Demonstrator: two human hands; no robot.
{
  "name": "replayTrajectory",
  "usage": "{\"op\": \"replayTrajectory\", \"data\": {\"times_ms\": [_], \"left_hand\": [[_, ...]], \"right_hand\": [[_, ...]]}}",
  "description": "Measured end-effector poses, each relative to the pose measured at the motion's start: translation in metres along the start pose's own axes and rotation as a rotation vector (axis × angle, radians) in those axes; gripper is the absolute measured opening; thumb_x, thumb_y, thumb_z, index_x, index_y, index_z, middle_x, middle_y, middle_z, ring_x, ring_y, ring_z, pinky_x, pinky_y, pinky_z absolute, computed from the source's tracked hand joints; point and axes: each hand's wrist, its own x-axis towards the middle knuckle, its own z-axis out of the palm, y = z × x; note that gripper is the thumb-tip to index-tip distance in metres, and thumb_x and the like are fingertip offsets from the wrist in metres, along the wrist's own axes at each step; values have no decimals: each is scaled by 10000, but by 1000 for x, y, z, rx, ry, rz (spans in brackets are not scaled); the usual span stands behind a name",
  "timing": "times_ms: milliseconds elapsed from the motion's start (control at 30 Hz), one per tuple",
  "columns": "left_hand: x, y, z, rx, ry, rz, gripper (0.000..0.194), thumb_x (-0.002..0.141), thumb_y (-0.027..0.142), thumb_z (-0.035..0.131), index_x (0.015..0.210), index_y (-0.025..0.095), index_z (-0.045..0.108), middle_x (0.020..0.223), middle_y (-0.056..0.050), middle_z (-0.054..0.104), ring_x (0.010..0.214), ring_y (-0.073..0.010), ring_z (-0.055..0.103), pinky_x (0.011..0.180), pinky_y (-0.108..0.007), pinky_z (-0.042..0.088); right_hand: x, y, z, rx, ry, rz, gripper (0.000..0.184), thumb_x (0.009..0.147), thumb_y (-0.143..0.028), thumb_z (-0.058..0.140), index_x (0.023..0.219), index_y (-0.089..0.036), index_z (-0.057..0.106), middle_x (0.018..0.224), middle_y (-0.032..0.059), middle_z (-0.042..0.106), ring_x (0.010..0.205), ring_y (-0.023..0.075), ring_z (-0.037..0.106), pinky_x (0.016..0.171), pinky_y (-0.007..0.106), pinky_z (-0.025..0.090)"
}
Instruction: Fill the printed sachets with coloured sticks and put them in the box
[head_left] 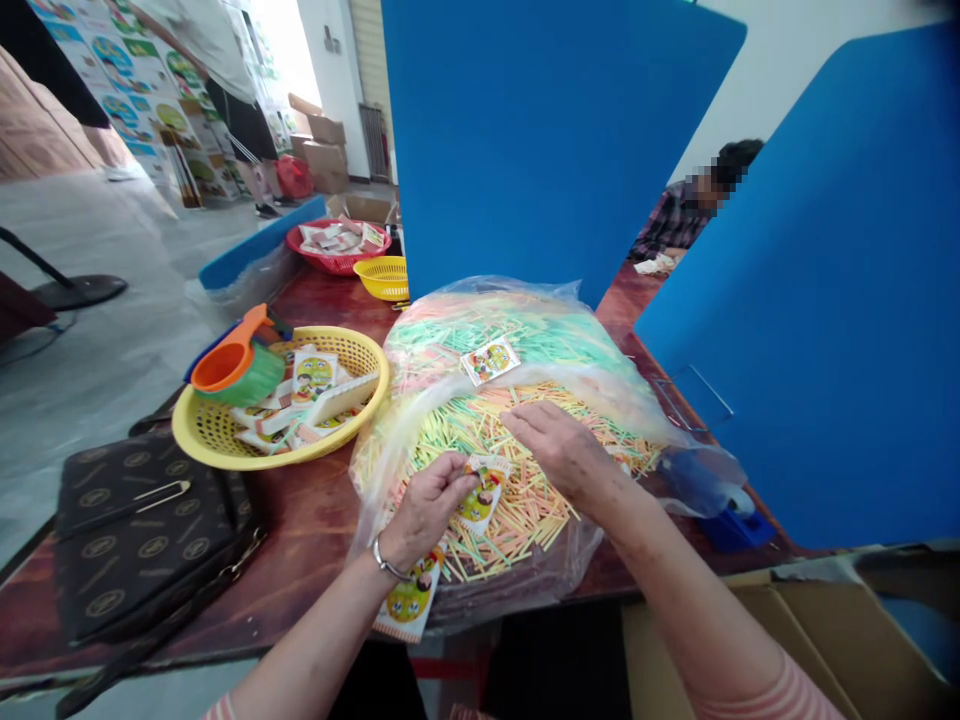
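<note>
A big clear plastic bag (525, 330) lies open on the wooden table (315, 520), full of thin coloured sticks (517, 500). My left hand (424, 510) is closed on a small printed packet (481, 497) held over the sticks. My right hand (559, 450) rests on the sticks just right of the packet, fingers bent down and pinching among them. Another printed packet (409, 600) lies under my left wrist at the table's front edge. One more packet (490, 360) lies on top of the bag.
A yellow basket (217, 435) of filled packets and an orange tape dispenser (236, 362) stand at the left. A dark patterned bag (142, 530) lies front left. Blue partition boards (825, 300) wall the back and right. A blue tape holder (735, 515) sits right. A person sits beyond.
</note>
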Motion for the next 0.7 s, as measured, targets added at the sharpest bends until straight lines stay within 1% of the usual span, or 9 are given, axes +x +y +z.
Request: {"op": "replayTrajectory", "data": {"times_ms": [67, 167, 267, 333, 400, 467, 533, 600, 700], "left_hand": [[0, -1, 1, 23, -2, 9, 151, 790, 318, 524, 821, 170, 532, 636, 59, 425, 584, -76, 394, 559, -195, 343], [1, 1, 3, 66, 11, 19, 132, 783, 296, 532, 794, 165, 538, 605, 68, 377, 560, -71, 349, 536, -192, 323], [1, 3, 5, 53, -4, 46, 121, 772, 284, 544, 779, 163, 540, 606, 66, 377, 559, -74, 347, 540, -199, 331], [1, 3, 5, 40, -27, 63, 125, 766, 291, 552, 772, 167, 539, 606, 66, 380, 560, -76, 351, 547, -204, 335], [0, 3, 4, 51, -28, 59, 134, 761, 299, 559, 748, 169, 533, 594, 67, 372, 557, -78, 349, 542, -205, 332], [-1, 3, 4, 73, -20, 39, 146, 763, 306, 557, 727, 168, 526, 583, 67, 368, 550, -77, 344, 529, -201, 324], [-2, 2, 5, 80, -23, 24, 146, 769, 310, 549, 742, 167, 533, 593, 61, 391, 555, -77, 355, 531, -199, 328], [-2, 2, 7, 82, -32, 17, 146, 776, 313, 537, 774, 167, 547, 613, 52, 425, 568, -80, 375, 545, -201, 339], [-1, 2, 10, 91, -17, 8, 148, 780, 313, 526, 793, 170, 557, 645, 41, 473, 593, -87, 411, 566, -204, 352]], "right_hand": [[3, -3, -2, -35, -55, -45, 296, 847, -97, 425, 1124, -132, 522, 1071, 124, 564, 1036, 239, 474, 867, 398, 440], [7, -13, 1, 14, -94, -127, 263, 840, -106, 451, 1092, -127, 525, 1092, 132, 553, 1074, 245, 465, 882, 399, 435], [8, -23, 9, 183, -99, -182, 342, 847, -76, 406, 1179, -124, 470, 1168, 139, 535, 1144, 228, 449, 927, 386, 419], [5, -26, 15, 370, -94, -163, 451, 849, -60, 357, 1294, -135, 355, 1234, 132, 512, 1183, 199, 439, 954, 365, 408], [1, -28, 22, 579, -77, -72, 530, 850, -66, 327, 1363, -171, 240, 1276, 110, 498, 1189, 173, 448, 960, 355, 407], [-3, -30, 29, 778, -18, 87, 520, 860, -99, 319, 1361, -211, 243, 1256, 82, 527, 1148, 157, 492, 945, 357, 418], [-7, -33, 36, 937, 86, 260, 410, 872, -153, 341, 1273, -223, 389, 1142, 53, 605, 1046, 146, 559, 905, 338, 440], [-9, -36, 42, 1034, 180, 382, 272, 859, -207, 410, 1095, -210, 546, 986, 27, 651, 932, 139, 595, 848, 301, 456], [-11, -39, 47, 1074, 309, 491, 140, 807, -231, 506, 856, -197, 633, 833, 3, 632, 812, 131, 582, 755, 254, 451]]}}
